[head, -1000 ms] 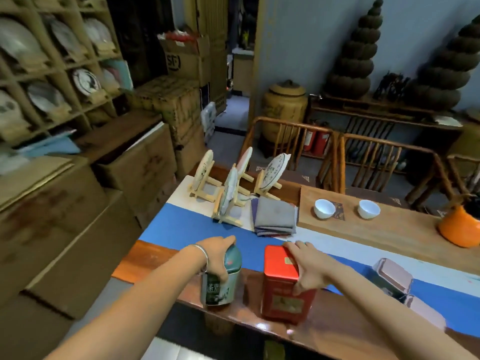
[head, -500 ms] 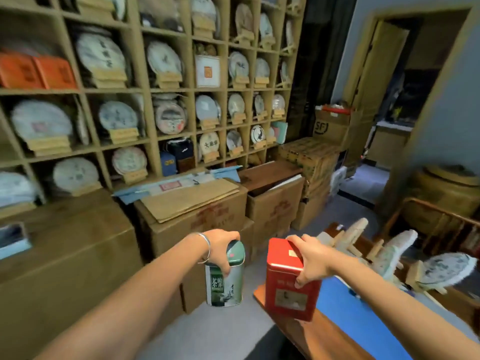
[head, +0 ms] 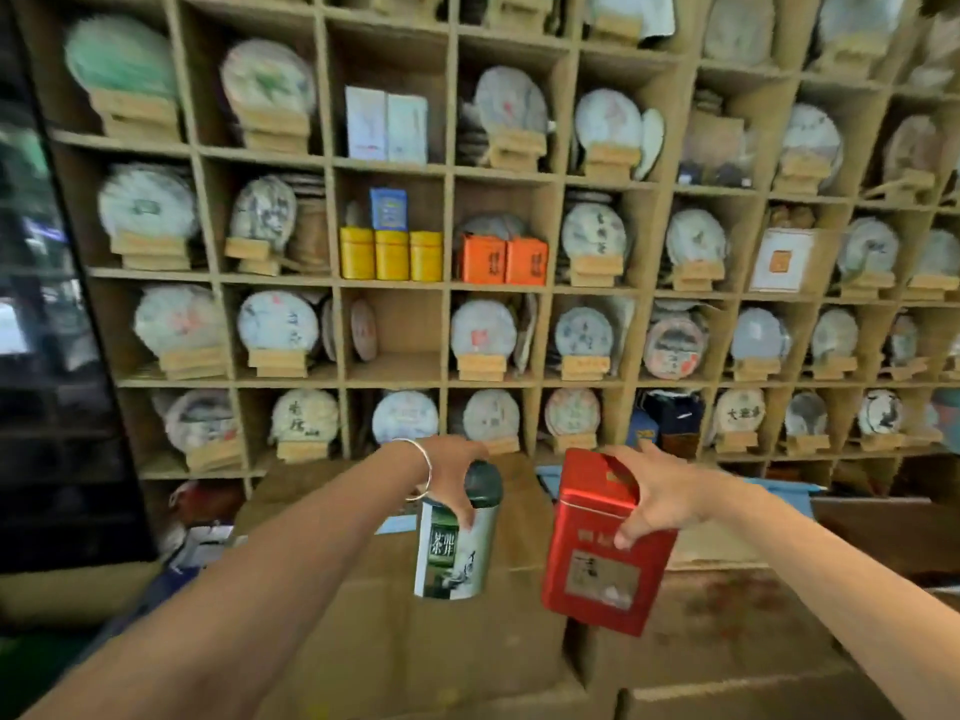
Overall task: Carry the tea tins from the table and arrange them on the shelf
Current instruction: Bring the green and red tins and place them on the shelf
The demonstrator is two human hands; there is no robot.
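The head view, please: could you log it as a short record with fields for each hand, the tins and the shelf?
left hand: left hand grips the round green tin by its lid
right hand: right hand holds the red tin at its top
tins: both in the air, over cardboard boxes
shelf: shelf straight ahead; one cubby nearly bare

Both forearms are bare; a thin bangle (head: 423, 470), apparently silver, circles the left wrist.
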